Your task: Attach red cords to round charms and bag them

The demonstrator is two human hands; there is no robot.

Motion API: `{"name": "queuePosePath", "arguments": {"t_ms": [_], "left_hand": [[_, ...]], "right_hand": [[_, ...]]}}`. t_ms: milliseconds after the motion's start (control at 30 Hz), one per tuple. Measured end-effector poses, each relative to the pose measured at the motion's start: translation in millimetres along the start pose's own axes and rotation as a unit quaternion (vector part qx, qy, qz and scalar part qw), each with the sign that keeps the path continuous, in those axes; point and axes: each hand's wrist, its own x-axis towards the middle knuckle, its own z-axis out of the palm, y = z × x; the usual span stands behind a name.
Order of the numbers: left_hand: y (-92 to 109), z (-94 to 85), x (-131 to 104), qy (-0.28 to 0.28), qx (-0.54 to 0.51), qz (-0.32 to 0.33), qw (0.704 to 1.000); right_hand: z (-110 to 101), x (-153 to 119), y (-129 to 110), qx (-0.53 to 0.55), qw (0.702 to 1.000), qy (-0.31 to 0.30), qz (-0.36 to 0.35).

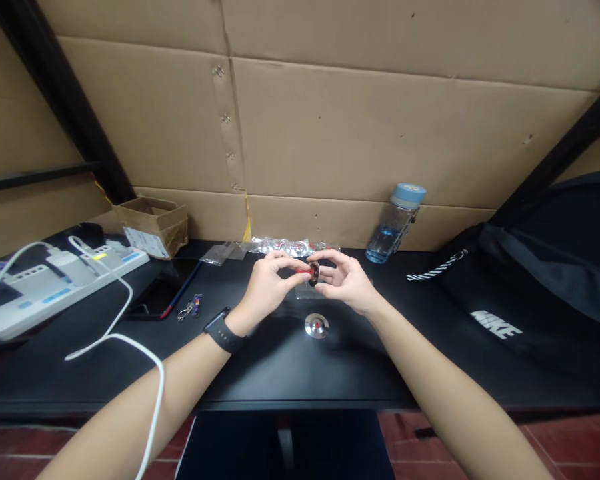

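Just above the middle of the black table, both hands meet at a small black disc with a red part sticking out of its left side. My left hand, with a black watch on the wrist, pinches the red part between thumb and fingertips. On the other side, my right hand curls its thumb and fingers around the edge of the disc, which is turned on edge. Below them a shiny silver disc with a red centre lies on the table. A clear flat piece lies partly hidden behind the hands.
Clear plastic packets lie along the cardboard wall. Right of them stands a blue-capped bottle, then a black bag. At left are an open carton, power strip, phone, keyring and white cable crossing my left forearm.
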Motion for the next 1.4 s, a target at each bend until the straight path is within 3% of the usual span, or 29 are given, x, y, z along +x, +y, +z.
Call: {"name": "queuePosePath", "arguments": {"t_ms": [567,767,900,1000,1200,1400], "left_hand": [[7.1,2.7,-3.7,-0.02,0.114,0.035,0.993],[2.5,4.8,-3.0,0.018,0.1,0.024,0.994],[-3.8,5.1,0.0,0.009,0.044,0.01,0.999],[-7.6,5.5,1.7,-0.002,0.008,0.002,1.0],[-10.1,7.3,3.1,-0.021,-0.036,-0.019,0.999],[-11.5,8.0,1.6,-0.029,-0.01,-0.026,0.999]], "right_hand": [[5.9,0.7,10.5,-0.021,0.999,0.028,-0.036],[2.8,0.7,13.4,-0.088,0.992,0.074,-0.046],[-1.0,-0.3,9.8,-0.162,0.983,0.058,-0.061],[-2.0,-1.0,5.0,-0.238,0.965,0.041,-0.099],[-1.8,1.3,0.7,-0.418,0.881,0.045,-0.218],[-1.3,2.2,2.6,-0.45,0.859,0.054,-0.238]]}}
